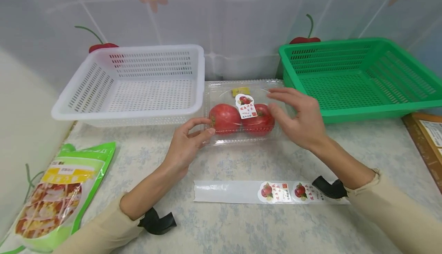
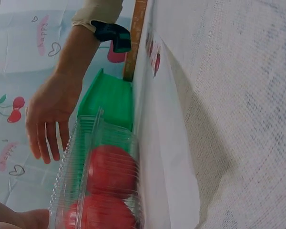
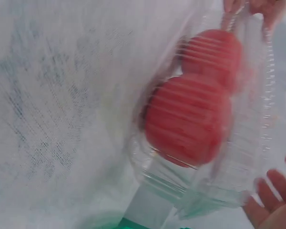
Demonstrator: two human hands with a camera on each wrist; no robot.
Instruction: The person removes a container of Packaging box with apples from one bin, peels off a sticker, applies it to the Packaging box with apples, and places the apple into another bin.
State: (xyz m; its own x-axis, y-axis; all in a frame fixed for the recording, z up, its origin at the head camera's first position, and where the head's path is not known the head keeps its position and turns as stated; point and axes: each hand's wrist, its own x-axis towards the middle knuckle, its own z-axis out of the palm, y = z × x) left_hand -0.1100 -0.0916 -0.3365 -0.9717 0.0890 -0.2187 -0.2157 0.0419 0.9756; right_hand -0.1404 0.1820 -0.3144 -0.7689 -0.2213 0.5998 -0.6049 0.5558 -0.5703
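A clear plastic clamshell box with its lid down lies between the two baskets, holding two round red fruits. On its lid are a white fruit-picture sticker and a small yellow label. My left hand pinches the box's near left edge between thumb and forefinger. Over the lid's right side, my right hand is held with its fingers extended and nothing in its grasp. In the left wrist view, the right hand hangs above the box, apart from it.
A white basket stands at the back left and a green basket at the back right. Nearer me lies a sticker strip, partly under the right wrist. A green food pouch lies at left. A brown-edged item sits far right.
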